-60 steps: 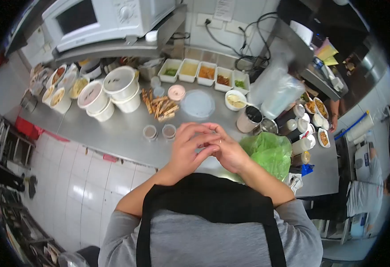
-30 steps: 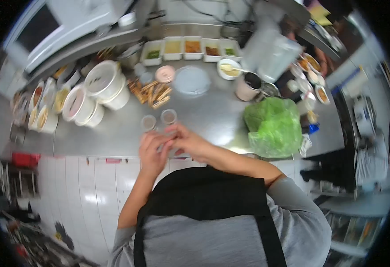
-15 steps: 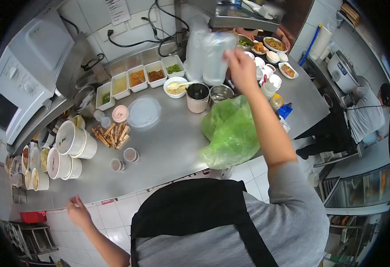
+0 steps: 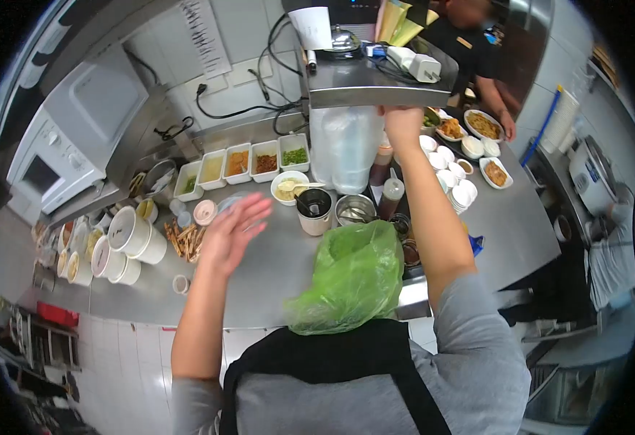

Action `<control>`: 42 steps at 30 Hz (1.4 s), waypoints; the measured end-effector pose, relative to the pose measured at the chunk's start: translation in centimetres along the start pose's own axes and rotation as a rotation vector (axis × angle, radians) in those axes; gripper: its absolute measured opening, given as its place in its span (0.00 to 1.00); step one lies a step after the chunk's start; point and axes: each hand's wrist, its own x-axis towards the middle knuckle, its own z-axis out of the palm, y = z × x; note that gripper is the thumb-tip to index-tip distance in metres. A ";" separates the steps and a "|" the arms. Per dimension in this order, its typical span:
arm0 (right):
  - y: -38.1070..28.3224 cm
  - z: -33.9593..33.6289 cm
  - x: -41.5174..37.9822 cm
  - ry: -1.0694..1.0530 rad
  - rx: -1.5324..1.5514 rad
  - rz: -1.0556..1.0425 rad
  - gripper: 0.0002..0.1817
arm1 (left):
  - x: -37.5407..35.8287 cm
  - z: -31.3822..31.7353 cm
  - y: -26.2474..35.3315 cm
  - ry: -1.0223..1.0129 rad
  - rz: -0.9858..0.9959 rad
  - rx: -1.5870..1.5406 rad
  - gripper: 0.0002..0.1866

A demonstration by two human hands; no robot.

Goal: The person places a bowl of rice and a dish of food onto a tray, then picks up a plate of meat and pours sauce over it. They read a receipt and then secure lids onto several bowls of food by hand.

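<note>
My left hand (image 4: 234,233) is raised over the counter with its fingers stretched out and nothing in them. It overlaps the clear plastic lids (image 4: 227,205) and is close to the bundle of wooden sticks (image 4: 183,241). At the wall side, my right hand (image 4: 403,125) reaches up under the front edge of the metal shelf (image 4: 382,97), its fingertips hidden. It is right beside the tall bagged stacks of clear plastic containers (image 4: 353,148). A sauce bottle (image 4: 381,161) stands just below it. Between my arms, the green plastic bag (image 4: 353,275) lies bunched at the counter's front edge.
White tubs of toppings (image 4: 265,161) line the back, with a bowl with a spoon (image 4: 290,188) and a dark-filled pot (image 4: 315,212) before them. White buckets (image 4: 135,232) stand left. Filled plates (image 4: 484,125) and small white cups (image 4: 444,156) sit right, near another person (image 4: 469,51).
My left hand has risen from the counter's front left to over its middle, its fingers opening out. The right hand now reaches under the shelf. The view has tilted up.
</note>
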 end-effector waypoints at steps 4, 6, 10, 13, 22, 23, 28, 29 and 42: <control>1.7 2.9 -4.4 -0.066 -0.011 -0.251 0.09 | 4.0 2.5 -1.5 -0.038 -0.005 -0.153 0.24; -0.3 3.0 -6.2 0.030 -0.043 -0.607 0.09 | 4.8 2.2 -2.4 -0.028 0.013 -0.155 0.22; -3.9 0.8 -7.8 -0.074 0.095 -0.951 0.12 | 3.8 0.9 -4.1 0.289 0.116 0.902 0.29; -7.3 -3.6 -8.6 -0.066 -0.018 -1.070 0.14 | 1.8 -2.9 -6.0 0.423 0.214 1.520 0.31; -9.1 -22.4 -11.3 0.261 0.158 -0.828 0.10 | -4.7 -11.4 -5.1 0.831 -0.116 1.340 0.15; -9.8 -24.0 -12.1 0.234 0.159 -0.764 0.11 | -6.0 -12.9 -4.0 0.886 -0.092 1.273 0.16; -13.7 -26.9 -12.7 0.456 0.231 -0.891 0.07 | -14.4 -23.2 -0.9 1.068 0.274 1.230 0.09; -14.3 -26.4 -12.5 0.517 0.240 -0.916 0.06 | -16.9 -23.7 0.3 1.142 0.197 1.349 0.08; -14.6 -3.5 -18.3 -0.122 1.275 0.113 0.24 | -24.3 -30.1 7.0 1.116 -0.059 2.023 0.31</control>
